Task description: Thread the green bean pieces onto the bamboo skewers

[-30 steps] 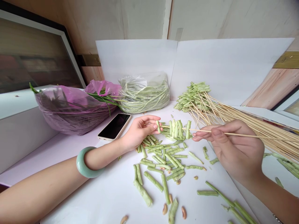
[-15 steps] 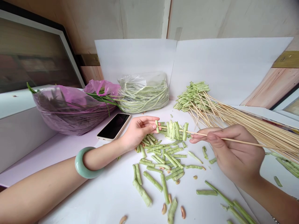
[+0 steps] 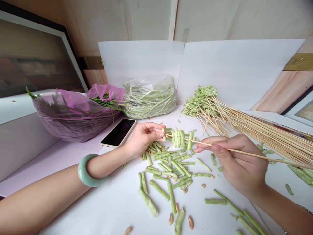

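On the bench (image 3: 78,151), taking twelve o'clock as straight away from us across the loose beans (image 3: 181,168), the purple bag (image 3: 73,117) lies at ten, the clear bag (image 3: 151,101) towards eleven and the stick pile (image 3: 259,127) from one to three. Our right hand (image 3: 241,160), at three, has a narrow pinch round the stick (image 3: 246,154); our left hand (image 3: 143,138), at eleven, pinches a bean piece (image 3: 164,134) between thumb and fingers. The phone (image 3: 118,132) sits at ten, just beyond the left forearm.

The stick's long axis runs from between three and four up to between nine and ten, its front end at the left grip. The held piece stands across it, roughly twelve to six; we cannot tell if it is pierced through. From the right grip it lies towards nine, past the row of threaded pieces (image 3: 178,138), so the left hand is nearer. Nothing stands between piece and front end. Smallest are the seeds (image 3: 191,222), towards five.
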Demonstrator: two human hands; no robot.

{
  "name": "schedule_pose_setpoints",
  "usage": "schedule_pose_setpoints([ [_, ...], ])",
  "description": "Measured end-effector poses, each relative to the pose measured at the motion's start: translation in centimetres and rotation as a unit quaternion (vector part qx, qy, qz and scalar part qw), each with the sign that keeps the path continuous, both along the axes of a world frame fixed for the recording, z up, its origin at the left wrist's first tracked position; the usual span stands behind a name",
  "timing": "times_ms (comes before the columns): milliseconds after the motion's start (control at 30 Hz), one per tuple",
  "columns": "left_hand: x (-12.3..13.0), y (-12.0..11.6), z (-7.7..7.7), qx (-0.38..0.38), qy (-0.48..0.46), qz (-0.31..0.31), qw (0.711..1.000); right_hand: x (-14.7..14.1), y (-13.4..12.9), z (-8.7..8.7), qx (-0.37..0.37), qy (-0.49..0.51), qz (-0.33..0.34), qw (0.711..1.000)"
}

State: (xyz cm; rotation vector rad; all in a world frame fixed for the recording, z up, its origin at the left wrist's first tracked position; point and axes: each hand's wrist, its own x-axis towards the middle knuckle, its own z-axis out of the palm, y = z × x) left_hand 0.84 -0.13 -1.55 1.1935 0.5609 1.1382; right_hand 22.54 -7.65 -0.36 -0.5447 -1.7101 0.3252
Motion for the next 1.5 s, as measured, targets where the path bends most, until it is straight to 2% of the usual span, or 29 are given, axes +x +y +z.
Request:
schedule_pose_setpoints([
  [267, 0.0, 0.0, 0.3, -0.03, -0.005, -0.037, 0.999, 0.2, 0.3, -0.1, -0.064, 0.05, 0.052, 0.995],
  [467, -0.2, 0.0, 0.4, -0.048, 0.008, -0.068, 0.997, -0.1, 0.4, 0.0, -0.106, 0.08, 0.064, 0.989],
  [700, 0.0, -0.2, 0.5, -0.06, 0.028, -0.075, 0.995, 0.0, 0.6, -0.7, -0.154, 0.061, 0.096, 0.981],
  [833, -0.1, 0.0, 0.3, -0.043, 0.043, -0.072, 0.996, 0.2, 0.7, -0.9, -0.171, 0.056, 0.098, 0.979],
  [967, -0.3, -0.1, 0.4, 0.008, 0.061, -0.06, 0.996, 0.4, 0.7, -0.5, -0.198, 0.082, 0.056, 0.975],
  [1100, -0.4, -0.2, 0.9, 0.09, 0.129, -0.013, 0.988, 0.9, 1.1, 0.7, -0.159, 0.148, -0.01, 0.976],
  [1167, -0.5, 0.0, 0.9, 0.156, 0.218, 0.027, 0.963, 1.2, 1.4, 1.3, -0.128, 0.173, -0.03, 0.976],
  [1233, -0.7, 0.3, 0.8, 0.243, 0.322, 0.042, 0.914, 1.5, 1.7, 1.7, -0.109, 0.188, -0.047, 0.975],
  [1300, -0.9, 0.6, 0.5, 0.319, 0.409, 0.012, 0.855, 1.7, 1.8, 1.9, -0.101, 0.193, -0.061, 0.974],
  [1367, -1.0, 0.7, 0.2, 0.359, 0.461, -0.028, 0.811, 1.8, 1.8, 1.9, -0.104, 0.189, -0.064, 0.974],
  [1500, -1.1, 0.7, -0.1, 0.393, 0.498, -0.058, 0.771, 1.6, 1.8, 1.5, -0.125, 0.176, -0.064, 0.974],
])
